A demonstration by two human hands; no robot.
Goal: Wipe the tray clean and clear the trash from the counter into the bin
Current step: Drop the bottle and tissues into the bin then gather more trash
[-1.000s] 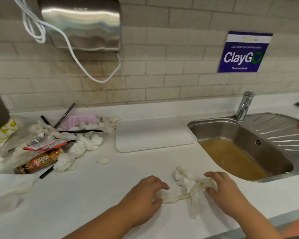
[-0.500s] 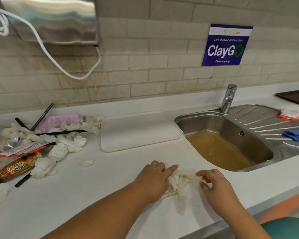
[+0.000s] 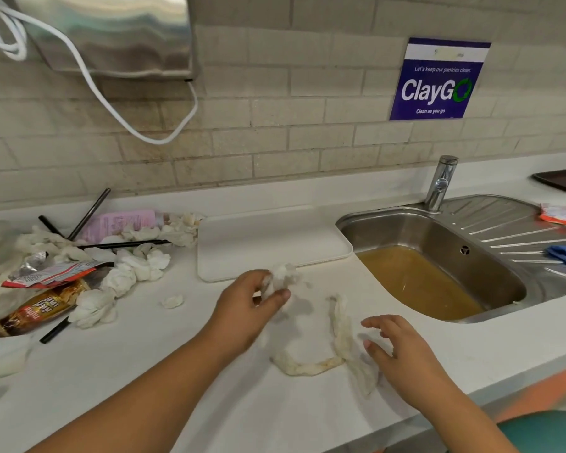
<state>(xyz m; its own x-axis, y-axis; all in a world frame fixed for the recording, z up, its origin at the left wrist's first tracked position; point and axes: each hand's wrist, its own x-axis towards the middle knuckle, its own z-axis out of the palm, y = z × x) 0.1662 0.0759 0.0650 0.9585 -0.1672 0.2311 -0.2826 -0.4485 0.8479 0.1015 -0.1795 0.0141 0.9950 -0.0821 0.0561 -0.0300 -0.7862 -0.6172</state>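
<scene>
Fingers (image 3: 257, 278) of your left hand (image 3: 242, 310) now pinch a lifted tissue wad (image 3: 283, 275); your right hand (image 3: 402, 351) has let go, and the twisted strip (image 3: 342, 325) beside it still needs binning.

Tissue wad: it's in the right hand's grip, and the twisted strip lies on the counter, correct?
No. The head view shows the tissue wad in the grip of the left hand; the right hand holds nothing. The twisted strip does lie on the counter.
</scene>
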